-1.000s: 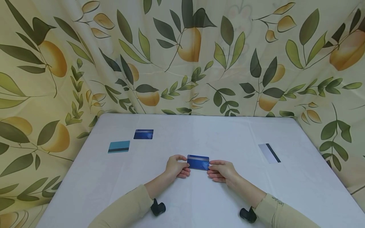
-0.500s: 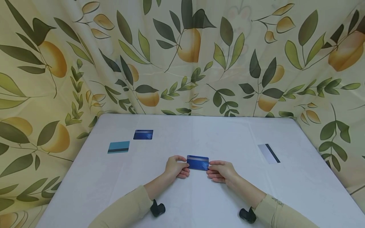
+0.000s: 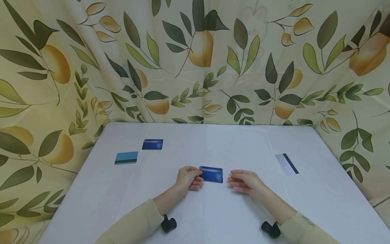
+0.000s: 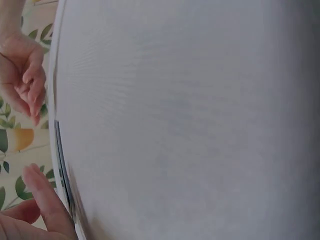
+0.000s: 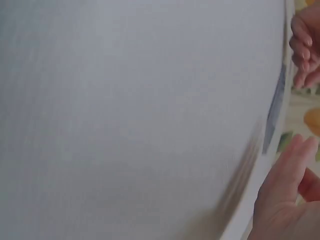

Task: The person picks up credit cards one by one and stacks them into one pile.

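In the head view, the left hand (image 3: pixel 189 178) hides part of the nearest blue card (image 3: pixel 211 175), too small to read, at its 9 o'clock edge. The left sleeve (image 3: pixel 131 223) is cropped at 7 o'clock, the right sleeve (image 3: pixel 306 228) at 5. The right wrist view blurs that card and crops the right hand (image 5: pixel 281 202) at 4.

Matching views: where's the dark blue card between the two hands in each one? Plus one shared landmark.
Head: blue card below centre, slightly right.
Left wrist: blue card is a thin, near edge-on strip by the left edge, lower half.
Right wrist: blue card is a grey-blue sliver toward the right edge, around mid-height.
Shared landmark: right hand, upper left in left wrist, lower right in right wrist.
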Available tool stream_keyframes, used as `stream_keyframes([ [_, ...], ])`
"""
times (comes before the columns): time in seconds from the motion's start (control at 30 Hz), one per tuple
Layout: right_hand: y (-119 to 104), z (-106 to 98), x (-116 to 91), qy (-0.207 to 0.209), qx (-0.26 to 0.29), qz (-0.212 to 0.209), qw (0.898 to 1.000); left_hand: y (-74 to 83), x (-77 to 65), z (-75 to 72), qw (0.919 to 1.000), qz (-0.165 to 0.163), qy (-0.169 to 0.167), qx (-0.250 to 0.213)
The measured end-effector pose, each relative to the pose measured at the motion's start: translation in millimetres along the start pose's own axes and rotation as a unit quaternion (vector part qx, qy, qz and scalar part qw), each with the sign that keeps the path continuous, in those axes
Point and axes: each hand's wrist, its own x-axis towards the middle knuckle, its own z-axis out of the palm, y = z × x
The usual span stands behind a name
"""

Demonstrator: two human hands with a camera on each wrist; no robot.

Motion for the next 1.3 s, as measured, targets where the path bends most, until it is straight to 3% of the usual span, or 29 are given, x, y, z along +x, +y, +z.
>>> stream_keyframes([
  [0.17,-6.5,-24.7,-1.7,-0.052,0.033,-0.005,0.998,5.5,-2.8,9.3,0.9996,-0.007,-0.017,-0.022],
  [0.47,-19.5,-74.0,-8.1,-0.107,0.069,-0.004,0.992,11.8,1.1,37.7,0.9988,0.013,-0.032,-0.036],
  [0.73,-28.4,-116.4,-11.8,-0.114,0.128,0.000,0.985,15.5,11.1,74.5,0.9980,-0.002,-0.035,-0.052],
  [1.0,-31.6,-156.6,-13.9,-0.112,0.206,0.004,0.972,15.9,12.4,114.3,0.9963,-0.029,-0.039,-0.071],
  [1.3,-34.3,-193.4,-10.3,-0.132,0.259,0.004,0.957,14.7,18.8,151.3,0.9945,-0.054,-0.046,-0.076],
])
